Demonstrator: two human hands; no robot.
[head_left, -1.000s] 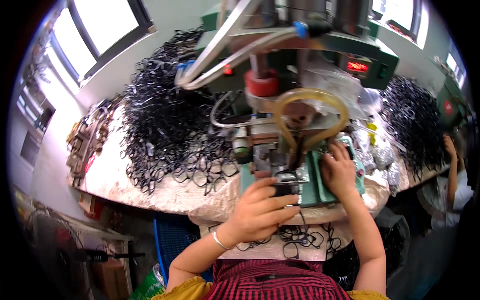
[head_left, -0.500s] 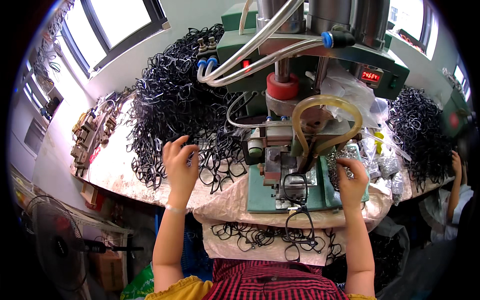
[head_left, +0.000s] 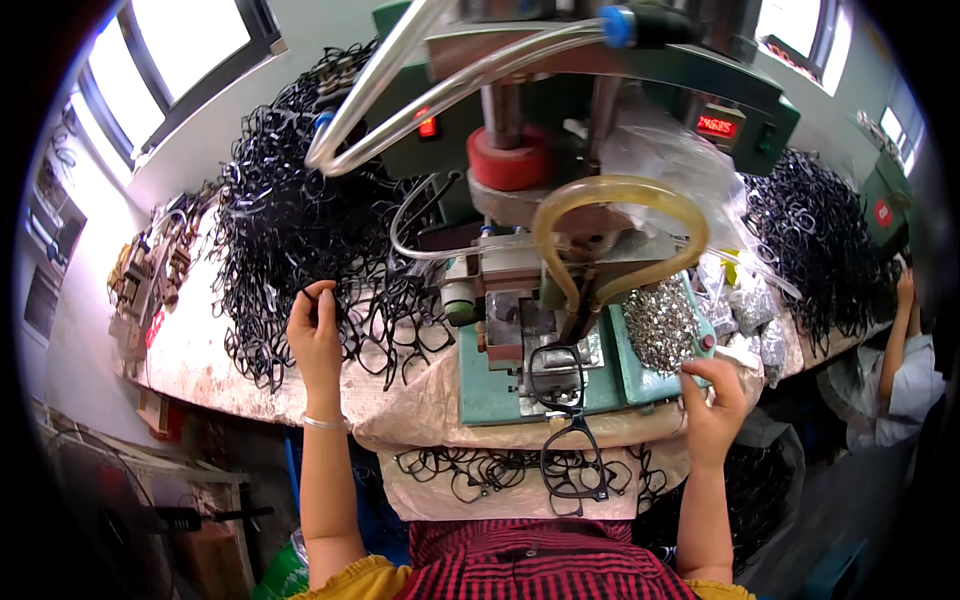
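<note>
My left hand (head_left: 316,345) is at the front edge of a heap of black eyeglass frames (head_left: 290,200). Its thumb and forefinger are closed together; whatever lies between them blends into the dark heap. A pinch closes my right hand (head_left: 714,405) by the near right corner of a green tray (head_left: 640,388) of tiny metal parts (head_left: 660,325); anything at its fingertips is too small to name. Between the hands, one black eyeglass frame (head_left: 572,495) sits on the metal jig (head_left: 535,402) of a green press, one rim on the jig and the other hanging over the front edge.
A looped yellowish hose (head_left: 620,190) and clear air tubes (head_left: 480,75) hang before the press, beside its red collar (head_left: 508,158). Several frames lie on the cloth (head_left: 420,505) at my lap. Bags of parts (head_left: 750,305) and another heap (head_left: 815,240) stand right, near another person's arm (head_left: 890,365).
My right hand has moved off the tray of metal parts toward me. My left fingers, apart before, are now closed together. The whole view has shifted, and the eyeglass frame stays on the jig.
</note>
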